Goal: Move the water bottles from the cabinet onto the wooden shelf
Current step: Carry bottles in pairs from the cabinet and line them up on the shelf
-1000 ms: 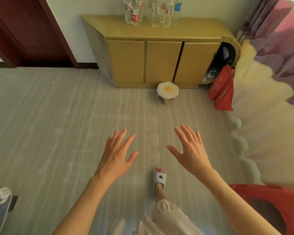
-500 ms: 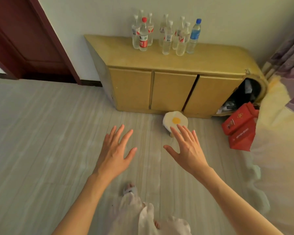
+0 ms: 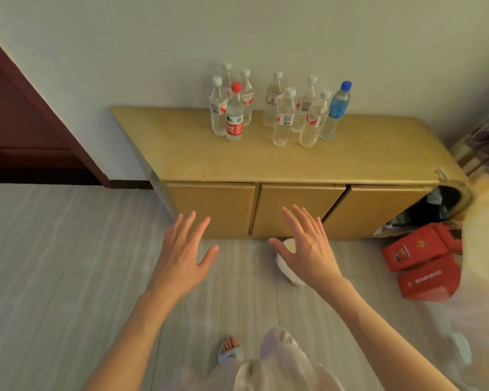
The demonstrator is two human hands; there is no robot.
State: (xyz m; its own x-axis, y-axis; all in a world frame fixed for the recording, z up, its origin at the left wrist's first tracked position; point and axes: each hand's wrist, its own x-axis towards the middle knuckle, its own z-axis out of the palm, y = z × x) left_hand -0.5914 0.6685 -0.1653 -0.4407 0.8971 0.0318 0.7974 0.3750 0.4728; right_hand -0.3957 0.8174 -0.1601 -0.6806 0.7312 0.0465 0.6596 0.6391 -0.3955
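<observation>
Several clear water bottles stand upright at the back of the low yellow cabinet [image 3: 280,162], against the wall. One has a red cap and red label [image 3: 234,114], one a blue cap and blue label [image 3: 337,111], the others white caps [image 3: 283,117]. My left hand [image 3: 182,256] and my right hand [image 3: 308,249] are stretched out in front of me with fingers spread, palms down, holding nothing. Both hover in front of the cabinet doors, well short of the bottles. No wooden shelf is in view.
A small white stool [image 3: 287,266] stands on the floor under my right hand. Two red boxes [image 3: 424,263] lie at the right by the cabinet's open end compartment. A dark red door [image 3: 17,117] is at the left. Pale striped flooring lies below.
I have walked closer to the cabinet; it and the bottles now look larger and lower in view. Both hands stay spread and empty, now over the cabinet doors.
</observation>
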